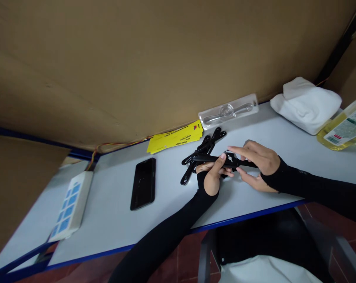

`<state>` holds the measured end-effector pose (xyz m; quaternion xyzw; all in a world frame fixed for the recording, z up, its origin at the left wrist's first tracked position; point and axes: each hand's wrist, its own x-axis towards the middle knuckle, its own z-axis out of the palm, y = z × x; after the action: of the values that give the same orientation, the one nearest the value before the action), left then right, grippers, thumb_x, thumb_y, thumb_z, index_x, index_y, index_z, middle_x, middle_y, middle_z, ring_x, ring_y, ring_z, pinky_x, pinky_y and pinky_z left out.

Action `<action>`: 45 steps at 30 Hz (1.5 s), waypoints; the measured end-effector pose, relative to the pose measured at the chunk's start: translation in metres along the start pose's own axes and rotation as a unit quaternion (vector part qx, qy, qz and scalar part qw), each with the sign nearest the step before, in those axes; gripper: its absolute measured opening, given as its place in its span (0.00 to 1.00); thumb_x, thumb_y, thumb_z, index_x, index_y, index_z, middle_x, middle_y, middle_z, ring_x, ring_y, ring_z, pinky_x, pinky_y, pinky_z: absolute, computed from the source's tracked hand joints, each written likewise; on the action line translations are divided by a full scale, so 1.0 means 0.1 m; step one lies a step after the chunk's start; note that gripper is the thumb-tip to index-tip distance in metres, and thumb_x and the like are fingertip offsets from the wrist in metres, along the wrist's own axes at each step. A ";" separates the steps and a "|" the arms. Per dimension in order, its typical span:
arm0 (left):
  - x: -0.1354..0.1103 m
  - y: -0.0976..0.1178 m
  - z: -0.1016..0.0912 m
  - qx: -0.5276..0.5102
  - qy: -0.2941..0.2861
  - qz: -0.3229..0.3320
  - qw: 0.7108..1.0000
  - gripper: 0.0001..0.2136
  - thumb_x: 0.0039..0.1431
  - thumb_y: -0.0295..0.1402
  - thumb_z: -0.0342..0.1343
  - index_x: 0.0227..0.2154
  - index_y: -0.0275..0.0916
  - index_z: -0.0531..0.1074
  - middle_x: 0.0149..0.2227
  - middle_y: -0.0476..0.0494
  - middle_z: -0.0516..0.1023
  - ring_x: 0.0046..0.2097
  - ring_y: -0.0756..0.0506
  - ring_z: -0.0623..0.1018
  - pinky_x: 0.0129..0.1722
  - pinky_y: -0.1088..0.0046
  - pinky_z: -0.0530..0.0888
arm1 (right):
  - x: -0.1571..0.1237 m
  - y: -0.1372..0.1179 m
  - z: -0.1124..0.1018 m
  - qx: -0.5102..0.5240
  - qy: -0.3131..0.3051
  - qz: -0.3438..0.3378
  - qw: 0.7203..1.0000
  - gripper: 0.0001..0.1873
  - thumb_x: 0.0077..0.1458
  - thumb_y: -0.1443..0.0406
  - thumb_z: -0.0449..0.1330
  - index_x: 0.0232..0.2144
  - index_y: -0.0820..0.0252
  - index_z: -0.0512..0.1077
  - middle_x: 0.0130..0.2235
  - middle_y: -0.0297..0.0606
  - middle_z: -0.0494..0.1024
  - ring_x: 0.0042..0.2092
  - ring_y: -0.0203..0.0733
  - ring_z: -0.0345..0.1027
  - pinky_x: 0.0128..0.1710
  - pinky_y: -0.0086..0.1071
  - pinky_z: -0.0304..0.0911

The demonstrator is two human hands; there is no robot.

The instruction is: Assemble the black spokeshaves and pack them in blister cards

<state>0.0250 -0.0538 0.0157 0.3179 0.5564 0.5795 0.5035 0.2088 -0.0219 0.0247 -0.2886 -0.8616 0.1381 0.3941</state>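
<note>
A black spokeshave (207, 158) with a silvery metal part at its middle is held just above the table. My left hand (212, 179) is closed round its left handle and body, thumb on top. My right hand (259, 161) is at the other end, the right handle passing between its fingers and thumb. Its index fingertip reaches the metal part at the middle. Several more black spokeshaves (188, 175) lie crossed in a pile beyond and left of my left hand. What the right fingertips press on is too small to make out.
Yellow printed cards (175, 139) and a clear plastic blister tray (228, 112) lie along the cardboard wall (136, 59). A black phone (143, 184) rests left of the pile, a white power strip (73, 206) farther left. White cloth (306, 104) and a bottle of yellow liquid (343, 124) stand right.
</note>
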 end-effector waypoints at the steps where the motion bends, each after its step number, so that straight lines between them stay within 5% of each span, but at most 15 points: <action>1: 0.00 0.01 0.00 0.004 0.001 -0.004 1.000 0.20 0.47 0.49 0.73 0.19 0.34 0.80 0.20 0.41 0.79 0.19 0.44 0.79 0.20 0.70 0.79 | 0.00 0.00 0.00 -0.019 -0.009 -0.005 1.000 0.33 0.58 0.71 0.60 0.65 0.56 0.68 0.40 0.38 0.72 0.40 0.42 0.67 0.36 0.32 0.67; 3: -0.01 0.02 0.01 0.014 0.004 -0.013 1.000 0.21 0.47 0.49 0.73 0.19 0.33 0.80 0.19 0.41 0.79 0.18 0.45 0.78 0.20 0.71 0.78 | -0.01 0.02 0.01 -0.046 -0.019 -0.019 0.999 0.35 0.55 0.73 0.59 0.64 0.55 0.69 0.40 0.39 0.71 0.41 0.43 0.66 0.35 0.32 0.65; 5: -0.01 0.02 0.01 0.020 0.007 -0.018 1.000 0.21 0.47 0.49 0.73 0.18 0.33 0.80 0.19 0.41 0.78 0.18 0.45 0.78 0.20 0.72 0.77 | -0.02 0.06 0.01 -0.048 -0.019 -0.031 0.998 0.23 0.51 0.73 0.60 0.50 0.58 0.76 0.39 0.39 0.71 0.41 0.44 0.65 0.34 0.33 0.63; 8: 0.02 -0.01 0.00 0.009 0.010 -0.014 1.000 0.22 0.47 0.50 0.73 0.18 0.33 0.80 0.19 0.41 0.79 0.19 0.46 0.78 0.20 0.73 0.77 | -0.02 0.10 -0.02 -0.024 -0.010 -0.039 0.999 0.07 0.49 0.73 0.61 0.31 0.58 0.71 0.34 0.37 0.68 0.38 0.42 0.63 0.33 0.32 0.60; 10: 0.04 -0.02 -0.01 -0.004 0.014 -0.011 1.000 0.22 0.47 0.50 0.73 0.19 0.33 0.80 0.20 0.40 0.79 0.19 0.46 0.79 0.20 0.73 0.77 | -0.02 0.09 -0.03 -0.008 -0.003 -0.031 0.999 0.10 0.48 0.73 0.60 0.34 0.58 0.72 0.36 0.36 0.69 0.36 0.41 0.63 0.32 0.32 0.61; 14: 0.05 0.00 -0.01 0.006 0.015 -0.021 1.000 0.22 0.45 0.49 0.74 0.19 0.33 0.79 0.20 0.40 0.79 0.19 0.45 0.78 0.20 0.72 0.76 | -0.01 0.02 -0.02 -0.043 -0.007 -0.027 0.999 0.39 0.48 0.74 0.58 0.65 0.57 0.69 0.41 0.39 0.70 0.39 0.41 0.67 0.31 0.30 0.62; 16: 0.04 0.03 0.00 0.011 0.010 -0.029 0.999 0.22 0.43 0.50 0.74 0.18 0.33 0.78 0.19 0.40 0.79 0.18 0.45 0.78 0.20 0.71 0.77 | -0.01 0.01 0.00 -0.079 -0.033 -0.027 0.996 0.45 0.47 0.75 0.58 0.69 0.53 0.65 0.41 0.39 0.70 0.39 0.41 0.66 0.28 0.29 0.58; 19: 0.01 0.05 0.03 0.007 0.005 -0.036 0.999 0.23 0.41 0.50 0.75 0.18 0.33 0.78 0.19 0.40 0.78 0.18 0.44 0.78 0.19 0.70 0.76 | -0.02 0.03 0.01 -0.105 -0.052 -0.023 0.993 0.40 0.47 0.74 0.59 0.64 0.52 0.72 0.43 0.40 0.71 0.39 0.41 0.66 0.26 0.28 0.55; 25: 0.00 0.07 0.06 -0.002 0.001 -0.029 1.000 0.23 0.40 0.51 0.76 0.16 0.33 0.78 0.18 0.41 0.77 0.18 0.47 0.76 0.17 0.73 0.73 | -0.01 0.13 0.02 -0.046 -0.008 -0.044 0.998 0.18 0.52 0.71 0.61 0.46 0.62 0.77 0.40 0.42 0.73 0.40 0.44 0.67 0.33 0.33 0.64; 31: 0.02 0.08 0.04 0.016 0.025 -0.024 0.999 0.23 0.40 0.51 0.76 0.17 0.34 0.78 0.18 0.41 0.78 0.16 0.47 0.76 0.18 0.74 0.73 | -0.03 0.18 0.10 -0.021 -0.008 -0.070 0.997 0.21 0.56 0.71 0.63 0.52 0.62 0.76 0.40 0.43 0.75 0.42 0.45 0.68 0.34 0.34 0.65; 35: 0.01 0.02 0.03 0.025 0.017 -0.013 0.999 0.24 0.44 0.53 0.74 0.17 0.34 0.78 0.19 0.41 0.78 0.17 0.46 0.77 0.19 0.73 0.76 | 0.01 0.20 0.15 -0.025 0.056 -0.108 0.992 0.09 0.65 0.71 0.61 0.45 0.62 0.80 0.34 0.40 0.77 0.38 0.42 0.67 0.34 0.33 0.65; 39: -0.03 -0.01 0.05 0.022 -0.011 0.012 1.000 0.24 0.45 0.54 0.74 0.21 0.34 0.80 0.21 0.42 0.80 0.20 0.44 0.80 0.22 0.70 0.80 | 0.07 0.21 0.08 0.034 0.067 -0.058 0.995 0.05 0.67 0.66 0.65 0.38 0.57 0.81 0.32 0.35 0.78 0.33 0.37 0.68 0.35 0.32 0.67; 42: -0.05 0.01 0.06 0.028 -0.033 0.027 0.999 0.24 0.46 0.54 0.73 0.22 0.34 0.79 0.23 0.42 0.81 0.22 0.43 0.82 0.22 0.70 0.81 | 0.10 0.23 0.03 0.053 0.049 -0.015 0.997 0.09 0.65 0.61 0.68 0.45 0.57 0.82 0.36 0.35 0.79 0.32 0.34 0.68 0.34 0.30 0.68; 45: -0.06 0.01 0.05 0.042 -0.050 0.022 0.998 0.26 0.48 0.55 0.72 0.21 0.34 0.79 0.23 0.40 0.81 0.22 0.43 0.82 0.22 0.70 0.80 | 0.10 0.27 0.02 0.012 0.040 -0.073 0.996 0.12 0.67 0.61 0.66 0.50 0.58 0.82 0.37 0.38 0.79 0.33 0.35 0.70 0.33 0.30 0.68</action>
<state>0.0307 -0.0579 0.0189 0.3792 0.5478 0.5496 0.5040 0.2120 0.0059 0.0167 -0.2253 -0.8623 0.1074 0.4406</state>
